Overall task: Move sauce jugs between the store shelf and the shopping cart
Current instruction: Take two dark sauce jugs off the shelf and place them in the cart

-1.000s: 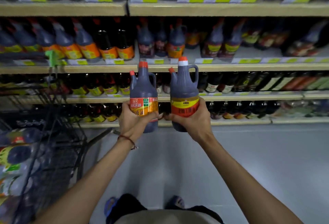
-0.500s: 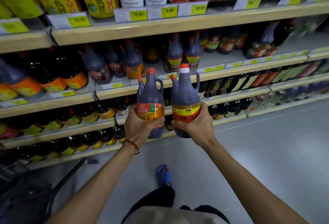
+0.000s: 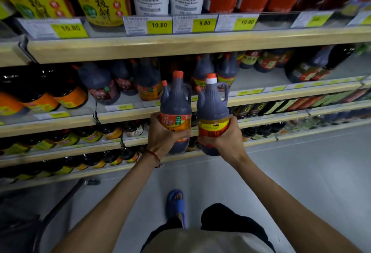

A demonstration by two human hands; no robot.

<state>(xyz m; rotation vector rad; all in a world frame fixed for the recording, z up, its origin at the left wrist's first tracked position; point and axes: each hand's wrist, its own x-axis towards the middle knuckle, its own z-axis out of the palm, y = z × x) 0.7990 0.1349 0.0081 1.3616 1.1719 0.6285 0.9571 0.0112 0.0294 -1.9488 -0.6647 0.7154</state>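
Nearer the shelf (image 3: 291, 94) now, two dark, orange-capped jugs stand upright side by side — the left hand (image 3: 162, 135) grips the orange-labelled jug (image 3: 175, 104), the right hand (image 3: 227, 139) the yellow-banded jug (image 3: 212, 110).

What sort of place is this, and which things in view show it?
Probably a supermarket aisle: wooden shelves stocked with rows of sauce bottles, and yellow price tags along the shelf edges.
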